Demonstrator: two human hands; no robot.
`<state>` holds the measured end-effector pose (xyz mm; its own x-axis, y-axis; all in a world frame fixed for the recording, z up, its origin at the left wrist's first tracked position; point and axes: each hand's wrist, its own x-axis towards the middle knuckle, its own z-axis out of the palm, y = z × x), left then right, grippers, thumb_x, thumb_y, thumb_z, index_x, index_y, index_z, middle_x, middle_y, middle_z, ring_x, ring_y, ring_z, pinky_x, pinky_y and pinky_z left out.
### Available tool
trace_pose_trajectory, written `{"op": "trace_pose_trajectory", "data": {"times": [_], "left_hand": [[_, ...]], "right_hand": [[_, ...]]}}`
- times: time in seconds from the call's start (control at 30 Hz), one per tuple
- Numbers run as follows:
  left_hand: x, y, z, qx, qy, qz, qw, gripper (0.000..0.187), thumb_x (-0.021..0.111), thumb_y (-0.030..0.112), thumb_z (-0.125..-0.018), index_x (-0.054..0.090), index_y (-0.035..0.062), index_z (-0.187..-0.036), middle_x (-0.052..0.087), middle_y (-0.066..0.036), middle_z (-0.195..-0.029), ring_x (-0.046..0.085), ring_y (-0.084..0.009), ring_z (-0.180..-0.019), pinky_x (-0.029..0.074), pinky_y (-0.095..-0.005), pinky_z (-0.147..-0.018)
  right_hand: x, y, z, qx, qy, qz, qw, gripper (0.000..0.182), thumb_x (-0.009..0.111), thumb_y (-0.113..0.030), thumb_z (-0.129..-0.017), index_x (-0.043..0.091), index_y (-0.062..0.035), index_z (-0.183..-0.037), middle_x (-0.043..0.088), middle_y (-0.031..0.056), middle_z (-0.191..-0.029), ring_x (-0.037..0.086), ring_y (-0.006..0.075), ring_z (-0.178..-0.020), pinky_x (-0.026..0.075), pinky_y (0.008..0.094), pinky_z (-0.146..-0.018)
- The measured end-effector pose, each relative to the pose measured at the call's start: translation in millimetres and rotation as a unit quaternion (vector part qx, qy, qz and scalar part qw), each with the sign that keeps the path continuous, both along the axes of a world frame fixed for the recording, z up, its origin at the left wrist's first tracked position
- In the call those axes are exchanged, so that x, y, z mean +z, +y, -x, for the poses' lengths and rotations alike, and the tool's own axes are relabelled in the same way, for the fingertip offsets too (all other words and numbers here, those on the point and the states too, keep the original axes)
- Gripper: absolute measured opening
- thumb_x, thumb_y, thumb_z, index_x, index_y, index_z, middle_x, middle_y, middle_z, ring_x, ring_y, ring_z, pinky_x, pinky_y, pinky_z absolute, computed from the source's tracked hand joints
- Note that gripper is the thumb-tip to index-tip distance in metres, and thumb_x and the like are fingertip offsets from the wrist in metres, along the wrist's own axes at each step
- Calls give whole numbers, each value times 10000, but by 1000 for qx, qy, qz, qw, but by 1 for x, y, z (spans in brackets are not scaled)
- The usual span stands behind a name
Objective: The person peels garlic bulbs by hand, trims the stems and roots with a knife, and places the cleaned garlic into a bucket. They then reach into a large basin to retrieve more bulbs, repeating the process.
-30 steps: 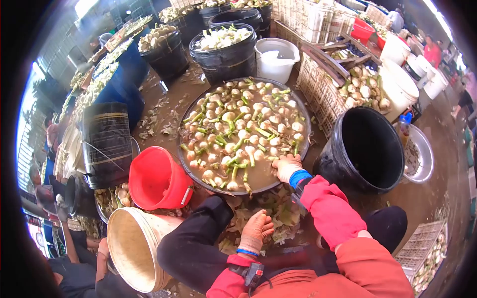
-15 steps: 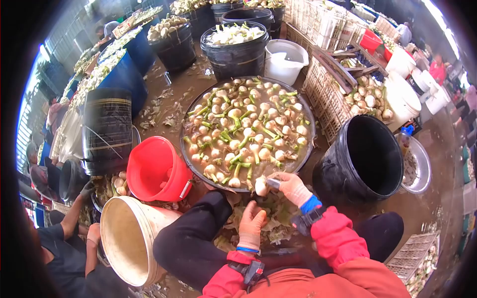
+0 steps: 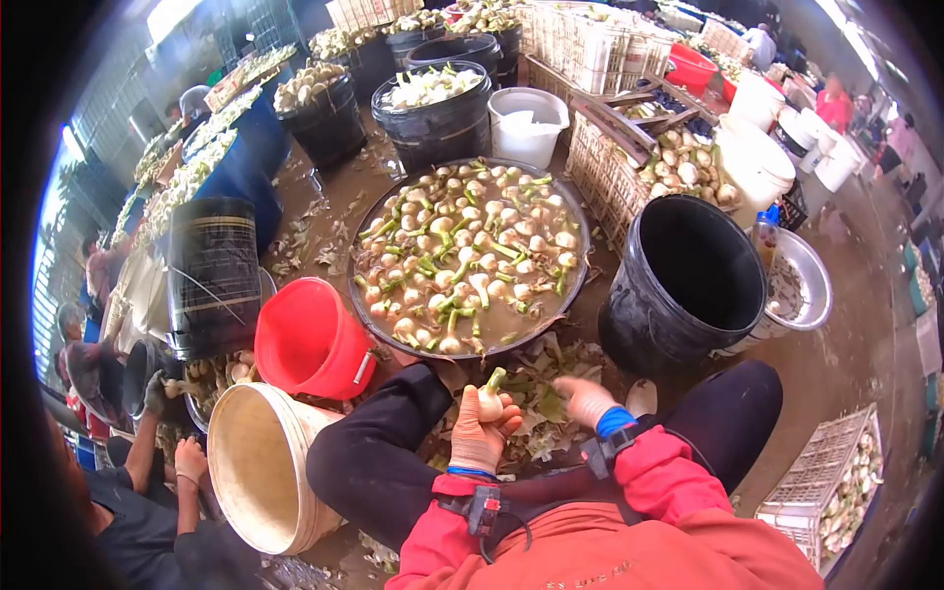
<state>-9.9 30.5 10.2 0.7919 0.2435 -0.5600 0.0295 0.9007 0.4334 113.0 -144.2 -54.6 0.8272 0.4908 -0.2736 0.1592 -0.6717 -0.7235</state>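
My left hand (image 3: 480, 433) is closed around a whitish bulb (image 3: 489, 401), like garlic or onion, whose short green stem points up. My right hand (image 3: 588, 401) is a little to the right, apart from the bulb, with its fingers curled in. Motion blurs the fingertips, and whatever they hold cannot be made out. Both hands wear pale coverings and blue wrist bands. In front of them stands a wide dark basin (image 3: 580, 285) of murky water full of similar bulbs with green stem stubs. Leafy peelings (image 3: 541, 418) lie on the floor beneath the hands.
A red bucket (image 3: 310, 339) and a tipped cream bucket (image 3: 261, 472) stand left, a black bucket (image 3: 678, 285) right. Beyond it is a metal bowl (image 3: 801, 295). Crates (image 3: 605, 167) and filled tubs (image 3: 433, 113) line the back. A co-worker (image 3: 128, 492) sits at lower left.
The bulb has passed from my right hand at the basin's near rim into my left hand, which has risen slightly. My right hand has drawn back towards me. The view has shifted somewhat.
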Motion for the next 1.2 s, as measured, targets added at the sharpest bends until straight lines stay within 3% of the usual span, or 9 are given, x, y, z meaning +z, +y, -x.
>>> {"op": "trace_pose_trajectory", "data": {"times": [0.07,0.17,0.23,0.37,0.63,0.8,0.97,1.03,1.2], "left_hand": [[4,-2,0,21,-40,24,999,424,531,457,-884,539,87,-1092,618,-120,-891,637,-260,-697,558,-378,-596],[-4,-6,3,22,-83,-9,996,404,559,388,-884,506,86,-1147,594,-133,-1002,625,-265,-823,553,-384,-675],[8,-9,-1,2,-132,-48,990,421,611,252,-870,466,60,-1215,544,-131,-1127,589,-256,-954,541,-382,-760],[-6,-18,-2,-29,-62,-386,920,576,681,79,-809,398,17,-1307,528,-88,-1165,548,-164,-990,469,-260,-845],[-2,-23,0,-33,-23,-462,886,584,766,73,-721,486,7,-1229,551,-79,-1124,544,-150,-984,461,-249,-842],[-4,-25,0,-45,-23,-746,664,632,831,124,-635,528,15,-1179,538,-94,-1080,560,-192,-985,468,-279,-835],[-22,-24,0,-54,-44,-616,785,575,792,255,-702,534,70,-1182,565,-102,-1027,608,-235,-862,506,-310,-733],[4,-16,-1,-102,-1,-62,993,512,646,457,-808,542,89,-1149,624,-111,-870,619,-192,-680,520,-297,-594],[7,-9,-1,-119,-28,20,992,742,356,739,-797,532,101,-1132,639,-106,-756,569,-182,-487,428,-282,-380]], "right_hand": [[8,5,17,124,-60,107,985,433,619,-200,-784,563,-164,-1212,632,103,-1086,599,208,-996,454,292,-870],[40,34,31,0,178,-111,978,455,591,-88,-794,535,-101,-1245,609,105,-1148,578,190,-1026,446,281,-890],[71,43,34,-98,360,-356,856,477,555,48,-782,508,-12,-1253,586,96,-1178,552,174,-1048,434,253,-896],[69,42,36,-139,342,-407,836,459,547,117,-793,504,29,-1242,580,92,-1169,546,154,-1041,423,234,-906],[86,39,35,-89,311,-435,840,524,525,105,-772,471,9,-1284,554,92,-1218,510,149,-1103,397,247,-945],[71,44,36,-91,242,-379,888,489,472,137,-745,515,24,-1219,572,98,-1192,509,153,-1113,397,256,-952],[83,38,36,-68,137,-313,937,404,465,103,-799,543,2,-1183,626,88,-1075,567,131,-977,426,232,-879],[87,35,33,-57,171,-331,927,436,430,123,-785,541,0,-1189,625,77,-1071,566,129,-964,428,229,-869],[98,30,29,-46,315,-414,853,378,498,66,-805,567,1,-1171,615,60,-1095,558,133,-1000,433,253,-877]]}}
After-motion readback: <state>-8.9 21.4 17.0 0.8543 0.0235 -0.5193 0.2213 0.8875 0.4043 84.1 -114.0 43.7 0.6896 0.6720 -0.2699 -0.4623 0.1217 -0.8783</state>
